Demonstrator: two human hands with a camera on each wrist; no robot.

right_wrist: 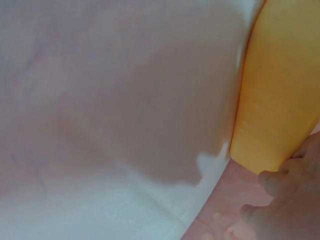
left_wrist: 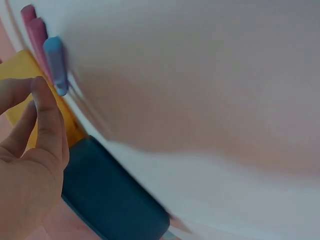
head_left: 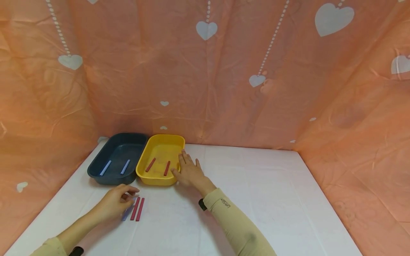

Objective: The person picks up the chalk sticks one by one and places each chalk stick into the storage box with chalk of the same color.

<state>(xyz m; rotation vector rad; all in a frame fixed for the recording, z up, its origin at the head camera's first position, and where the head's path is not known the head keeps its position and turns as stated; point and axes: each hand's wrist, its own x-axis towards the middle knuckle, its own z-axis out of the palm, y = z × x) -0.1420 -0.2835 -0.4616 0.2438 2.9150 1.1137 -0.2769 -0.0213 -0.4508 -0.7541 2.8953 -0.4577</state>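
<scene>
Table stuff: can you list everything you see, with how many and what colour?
Blue tray: one, dark blue, back left of the table.
Yellow tray: one, right beside the blue tray.
Light blue sticks: two, in the blue tray.
Red sticks in tray: two, in the yellow tray.
Red sticks on table: two, side by side near the left hand.
Blue stick on table: one, partly under the left hand.
Table: one, white.
Curtain: orange with white hearts, behind and at the sides.
Hands: left hand over the loose sticks; right hand against the yellow tray's side.

A small dark logo is printed on the beige sleeve (head_left: 224,209) near the right wrist, but its letters are too small to read. No other writing, label or number can be made out in any of the views.
</scene>
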